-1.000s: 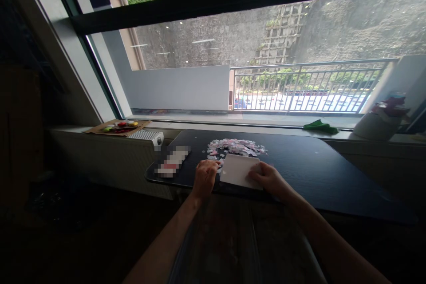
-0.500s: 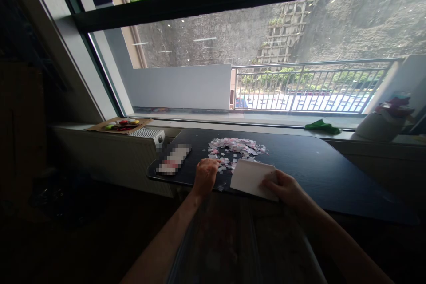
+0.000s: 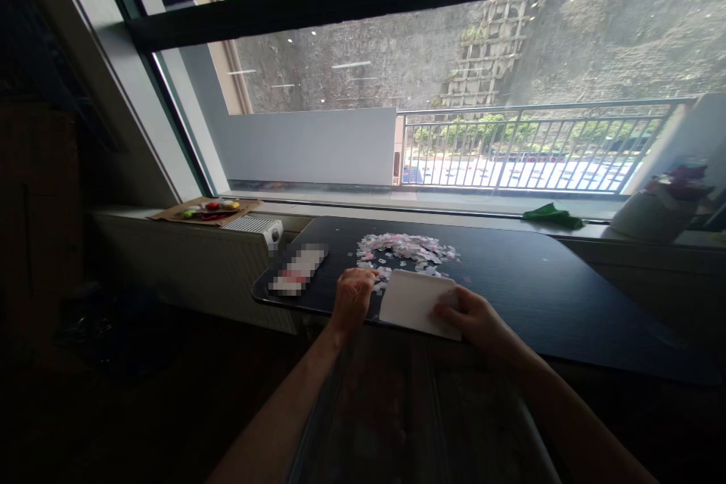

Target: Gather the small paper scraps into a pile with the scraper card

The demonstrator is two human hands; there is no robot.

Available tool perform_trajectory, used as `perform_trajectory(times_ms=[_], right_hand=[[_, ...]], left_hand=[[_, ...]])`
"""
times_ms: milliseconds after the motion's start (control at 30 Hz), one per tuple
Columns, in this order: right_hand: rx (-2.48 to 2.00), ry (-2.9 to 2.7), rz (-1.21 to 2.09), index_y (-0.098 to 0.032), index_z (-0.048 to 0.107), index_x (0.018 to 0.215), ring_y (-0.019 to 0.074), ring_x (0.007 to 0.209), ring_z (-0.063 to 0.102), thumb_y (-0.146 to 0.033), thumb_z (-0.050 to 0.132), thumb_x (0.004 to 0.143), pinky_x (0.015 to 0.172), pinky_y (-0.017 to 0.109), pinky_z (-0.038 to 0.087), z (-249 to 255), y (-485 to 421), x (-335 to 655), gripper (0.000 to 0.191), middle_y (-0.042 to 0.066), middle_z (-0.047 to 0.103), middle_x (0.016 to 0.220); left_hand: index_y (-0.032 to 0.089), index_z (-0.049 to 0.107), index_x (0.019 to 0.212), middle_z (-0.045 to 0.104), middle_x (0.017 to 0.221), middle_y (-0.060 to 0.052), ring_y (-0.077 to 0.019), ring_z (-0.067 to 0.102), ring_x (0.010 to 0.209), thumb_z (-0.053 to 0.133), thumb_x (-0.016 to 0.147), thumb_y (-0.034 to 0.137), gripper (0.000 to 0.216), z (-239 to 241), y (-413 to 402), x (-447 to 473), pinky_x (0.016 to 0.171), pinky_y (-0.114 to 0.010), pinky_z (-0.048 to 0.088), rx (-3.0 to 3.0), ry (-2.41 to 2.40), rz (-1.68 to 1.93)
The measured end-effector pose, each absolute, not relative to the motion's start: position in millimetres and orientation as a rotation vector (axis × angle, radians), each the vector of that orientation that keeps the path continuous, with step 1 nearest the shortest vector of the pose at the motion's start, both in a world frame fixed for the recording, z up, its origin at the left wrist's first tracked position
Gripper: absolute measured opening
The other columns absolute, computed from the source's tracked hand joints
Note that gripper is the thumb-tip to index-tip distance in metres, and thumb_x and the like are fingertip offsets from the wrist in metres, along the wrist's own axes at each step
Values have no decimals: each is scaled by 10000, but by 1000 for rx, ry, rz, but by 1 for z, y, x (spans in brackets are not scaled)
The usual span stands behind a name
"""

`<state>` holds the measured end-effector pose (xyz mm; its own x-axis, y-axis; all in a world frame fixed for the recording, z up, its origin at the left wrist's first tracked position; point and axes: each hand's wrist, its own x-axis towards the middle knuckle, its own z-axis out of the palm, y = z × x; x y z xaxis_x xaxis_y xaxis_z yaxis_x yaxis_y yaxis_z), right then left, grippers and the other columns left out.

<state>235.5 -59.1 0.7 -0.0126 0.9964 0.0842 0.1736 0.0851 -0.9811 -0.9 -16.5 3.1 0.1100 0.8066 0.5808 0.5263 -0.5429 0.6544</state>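
Observation:
My right hand (image 3: 472, 315) grips the right edge of a white card (image 3: 417, 304), thumb over its face. The card is tilted at the table's front edge, covering some of the scraps behind it. My left hand (image 3: 355, 298) is just left of the card, its fingers curled together beside the small paper scraps (image 3: 404, 246). Whether anything is in those fingers is hidden. The white and pinkish scraps form a curved heap on the dark table (image 3: 499, 265), with loose bits spread on its near side.
A pixelated flat item (image 3: 299, 270) lies at the table's left. Below the front edge is a dim see-through bin (image 3: 420, 416). On the sill are a board with colourful items (image 3: 212, 208), a green cloth (image 3: 552, 216) and a pale sack-like object (image 3: 652, 206); a radiator (image 3: 249, 257) is at left.
My right hand has slid the card leftward, closer to my left hand, over some of the loose scraps. My left hand has hardly moved.

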Motion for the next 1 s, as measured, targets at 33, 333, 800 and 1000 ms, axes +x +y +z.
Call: perform_trajectory(times_ms=[33, 333, 800, 1000], right_hand=[[-1266, -1380, 1047, -187, 670, 868, 209, 691, 665, -512, 792, 606, 627, 327, 543, 2, -59, 233, 435, 33, 722, 768], [-1294, -1372, 1033, -193, 674, 869, 214, 683, 669, -504, 801, 603, 606, 334, 554, 10, -65, 236, 429, 33, 724, 763], [-1337, -1398, 757, -214, 583, 744, 170, 626, 577, -468, 704, 689, 586, 299, 473, 13, -52, 226, 286, -2, 629, 678], [-1340, -1479, 698, -212, 591, 726, 158, 576, 569, -437, 665, 680, 555, 292, 460, 12, -46, 222, 241, -11, 625, 638]], left_hand=[[216, 662, 747, 748, 955, -43, -193, 632, 969, 351, 942, 221, 367, 3, -16, -1, 955, -376, 479, 2107, 1313, 1409], [224, 672, 788, 749, 941, -41, -196, 634, 970, 366, 945, 242, 344, 4, -18, -1, 956, -377, 478, 2093, 1312, 1424], [224, 671, 776, 750, 935, -38, -199, 638, 965, 353, 935, 248, 356, 5, -18, -1, 952, -375, 482, 2093, 1297, 1453], [222, 666, 750, 745, 904, -43, -195, 643, 944, 332, 946, 241, 387, 3, -17, -1, 927, -366, 494, 2094, 1298, 1474]])
